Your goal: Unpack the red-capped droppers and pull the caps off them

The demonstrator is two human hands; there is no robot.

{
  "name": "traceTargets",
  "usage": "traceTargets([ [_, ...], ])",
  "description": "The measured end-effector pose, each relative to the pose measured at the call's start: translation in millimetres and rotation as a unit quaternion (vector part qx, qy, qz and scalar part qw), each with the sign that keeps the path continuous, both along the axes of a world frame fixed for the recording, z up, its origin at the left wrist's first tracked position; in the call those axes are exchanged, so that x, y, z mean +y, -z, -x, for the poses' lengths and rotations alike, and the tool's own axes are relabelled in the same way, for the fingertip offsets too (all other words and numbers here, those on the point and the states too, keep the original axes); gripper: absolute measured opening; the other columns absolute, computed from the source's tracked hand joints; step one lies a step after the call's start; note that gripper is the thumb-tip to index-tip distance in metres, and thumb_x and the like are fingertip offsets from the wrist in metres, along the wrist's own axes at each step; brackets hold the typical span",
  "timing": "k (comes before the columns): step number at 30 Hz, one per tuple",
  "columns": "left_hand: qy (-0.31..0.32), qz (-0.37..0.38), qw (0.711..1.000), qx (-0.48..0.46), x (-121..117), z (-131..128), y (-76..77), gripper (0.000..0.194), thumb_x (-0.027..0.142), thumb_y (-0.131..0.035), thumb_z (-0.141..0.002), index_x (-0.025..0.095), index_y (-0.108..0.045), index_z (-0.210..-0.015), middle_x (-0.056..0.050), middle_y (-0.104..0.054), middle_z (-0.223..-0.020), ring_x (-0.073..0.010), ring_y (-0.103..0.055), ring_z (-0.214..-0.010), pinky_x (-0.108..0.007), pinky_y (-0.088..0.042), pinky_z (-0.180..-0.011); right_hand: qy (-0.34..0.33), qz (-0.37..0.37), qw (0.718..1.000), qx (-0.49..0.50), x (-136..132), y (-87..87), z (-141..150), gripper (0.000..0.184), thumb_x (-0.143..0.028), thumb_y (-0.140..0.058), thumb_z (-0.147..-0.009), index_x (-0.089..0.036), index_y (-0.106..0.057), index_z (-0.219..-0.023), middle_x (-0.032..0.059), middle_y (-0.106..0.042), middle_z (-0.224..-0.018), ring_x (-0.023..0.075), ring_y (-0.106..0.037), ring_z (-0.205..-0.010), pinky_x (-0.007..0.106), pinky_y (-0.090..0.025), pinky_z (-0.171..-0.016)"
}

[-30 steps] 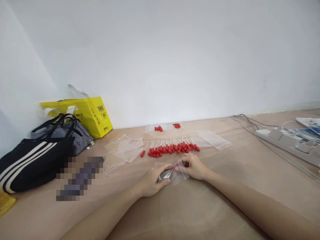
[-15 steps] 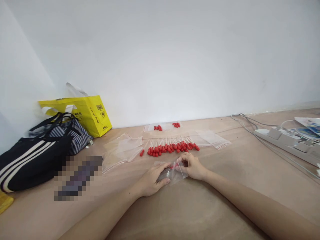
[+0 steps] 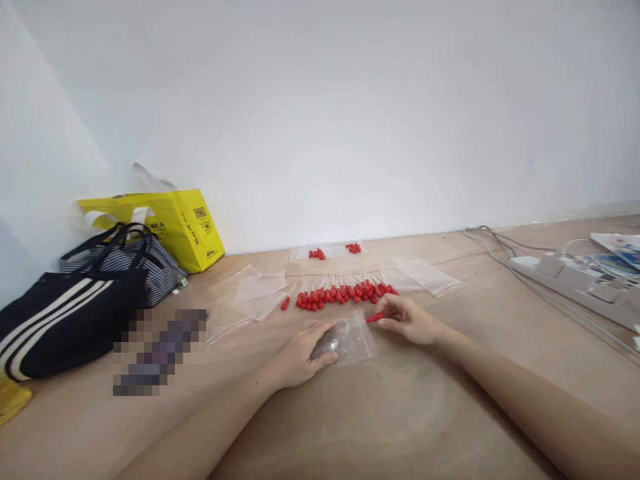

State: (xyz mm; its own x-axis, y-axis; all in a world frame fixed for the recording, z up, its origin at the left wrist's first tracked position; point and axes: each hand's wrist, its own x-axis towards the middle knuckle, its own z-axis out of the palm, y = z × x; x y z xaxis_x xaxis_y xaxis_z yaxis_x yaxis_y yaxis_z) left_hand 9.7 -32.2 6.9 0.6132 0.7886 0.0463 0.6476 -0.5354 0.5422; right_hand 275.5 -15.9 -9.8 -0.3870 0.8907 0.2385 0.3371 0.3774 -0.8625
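A clear zip bag (image 3: 354,343) lies on the table with its zip end toward the right. My left hand (image 3: 299,357) holds its left side, thumb and fingers pressed on the plastic. Just right of the bag's mouth, my right hand (image 3: 413,320) pinches a small red piece (image 3: 373,318) between thumb and fingers; whether it is one or more is hard to make out. Beyond both hands runs a row of thin pale sticks with red bulb-shaped ends (image 3: 340,295), the ends facing me. A single red-ended stick (image 3: 285,303) lies apart at the row's left.
Flat clear bags (image 3: 250,293) lie left of the row, and another clear bag (image 3: 425,277) lies right. Near the wall, a bag (image 3: 295,255) carries two red clusters. Black and yellow bags (image 3: 197,233) stand at left; a power strip (image 3: 575,287) with cables lies at right.
My right hand has drawn back to the right, out from the bag's mouth, with the red piece in its fingers. The bag's zip end now shows uncovered. My left hand has stayed on the bag.
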Motion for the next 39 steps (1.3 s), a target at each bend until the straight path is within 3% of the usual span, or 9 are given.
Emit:
traceTargets([
  [2,-0.011,0.004,1.000,0.010,0.5,2.1,0.2,0.056,0.046,-0.048,-0.077,0.025,-0.035,-0.128,-0.006,-0.037,-0.134,-0.0239,-0.033,-0.122,-0.041,-0.026,-0.101,0.011,0.039,0.998,0.053,5.2,-3.3,-17.0,0.022,-0.035,-0.061,-0.069,-0.017,-0.051,-0.077,0.0003,-0.057,-0.072,0.0115,-0.053,-0.064,0.025,-0.041,-0.060],
  [6,-0.020,0.005,1.000,0.018,0.2,2.7,-0.6,0.056,0.045,-0.047,-0.078,0.023,-0.035,-0.128,-0.006,-0.035,-0.135,-0.0234,-0.032,-0.123,-0.040,-0.026,-0.102,0.106,0.056,0.976,0.182,17.4,-11.6,-44.0,0.030,-0.041,-0.066,-0.061,-0.018,-0.051,-0.074,0.0009,-0.061,-0.070,0.0127,-0.057,-0.063,0.027,-0.043,-0.061],
  [11,-0.014,-0.020,1.000,-0.001,-0.1,1.8,-0.3,0.048,0.042,-0.048,-0.078,0.024,-0.042,-0.123,-0.004,-0.042,-0.131,-0.0217,-0.036,-0.120,-0.038,-0.028,-0.101,0.164,0.002,0.941,0.296,27.1,-19.6,-33.8,0.029,-0.039,-0.065,-0.062,-0.020,-0.047,-0.073,0.0010,-0.063,-0.077,0.0145,-0.061,-0.073,0.030,-0.047,-0.070],
  [16,-0.008,-0.031,0.999,-0.002,-0.1,2.3,-0.6,0.043,0.040,-0.046,-0.080,0.024,-0.045,-0.119,-0.004,-0.045,-0.128,-0.0205,-0.039,-0.118,-0.037,-0.030,-0.100,0.185,-0.106,0.967,0.136,43.4,-15.0,13.4,0.017,-0.030,-0.055,-0.071,-0.019,-0.047,-0.081,0.0039,-0.063,-0.080,0.0143,-0.060,-0.067,0.027,-0.047,-0.060],
  [20,0.010,-0.048,0.999,-0.004,0.4,3.5,1.0,0.041,0.039,-0.046,-0.080,0.023,-0.046,-0.118,-0.005,-0.045,-0.128,-0.0200,-0.040,-0.117,-0.037,-0.032,-0.099,0.177,-0.230,0.956,-0.047,59.9,-5.3,40.0,0.010,-0.018,-0.045,-0.074,-0.018,-0.049,-0.083,0.0043,-0.061,-0.081,0.0144,-0.059,-0.075,0.027,-0.045,-0.067],
  [26,0.021,-0.066,0.998,0.007,1.5,4.1,3.2,0.039,0.039,-0.045,-0.081,0.021,-0.047,-0.116,-0.006,-0.047,-0.126,-0.0196,-0.041,-0.117,-0.037,-0.033,-0.099,0.160,-0.255,0.947,-0.117,62.1,-4.9,52.9,0.008,-0.019,-0.050,-0.072,-0.017,-0.056,-0.076,0.0059,-0.061,-0.079,0.0175,-0.055,-0.075,0.030,-0.041,-0.069],
  [29,0.021,-0.071,0.997,0.009,1.3,4.0,2.7,0.039,0.038,-0.045,-0.081,0.021,-0.047,-0.116,-0.006,-0.047,-0.126,-0.0195,-0.041,-0.116,-0.037,-0.033,-0.098,0.183,-0.244,0.943,-0.135,50.7,-10.9,50.4,0.013,-0.025,-0.049,-0.075,-0.017,-0.058,-0.069,0.0058,-0.061,-0.076,0.0170,-0.054,-0.076,0.028,-0.040,-0.070],
  [34,0.025,-0.081,0.996,0.013,1.2,4.2,2.8,0.038,0.037,-0.045,-0.082,0.021,-0.048,-0.116,-0.006,-0.047,-0.126,-0.0191,-0.042,-0.116,-0.037,-0.034,-0.098,0.254,-0.120,0.943,-0.179,17.7,-16.3,41.8,0.036,-0.046,-0.048,-0.075,-0.018,-0.055,-0.053,0.0031,-0.059,-0.056,0.0136,-0.050,-0.054,0.025,-0.035,-0.052],
  [39,0.039,-0.099,0.994,0.006,2.1,3.4,3.1,0.036,0.036,-0.044,-0.082,0.022,-0.048,-0.115,-0.006,-0.048,-0.125,-0.0191,-0.043,-0.116,-0.037,-0.036,-0.097,0.145,-0.055,0.981,-0.114,-3.1,-2.6,45.4,0.027,-0.038,-0.062,-0.062,-0.017,-0.051,-0.050,0.0012,-0.058,-0.057,0.0130,-0.050,-0.057,0.025,-0.038,-0.056],
])
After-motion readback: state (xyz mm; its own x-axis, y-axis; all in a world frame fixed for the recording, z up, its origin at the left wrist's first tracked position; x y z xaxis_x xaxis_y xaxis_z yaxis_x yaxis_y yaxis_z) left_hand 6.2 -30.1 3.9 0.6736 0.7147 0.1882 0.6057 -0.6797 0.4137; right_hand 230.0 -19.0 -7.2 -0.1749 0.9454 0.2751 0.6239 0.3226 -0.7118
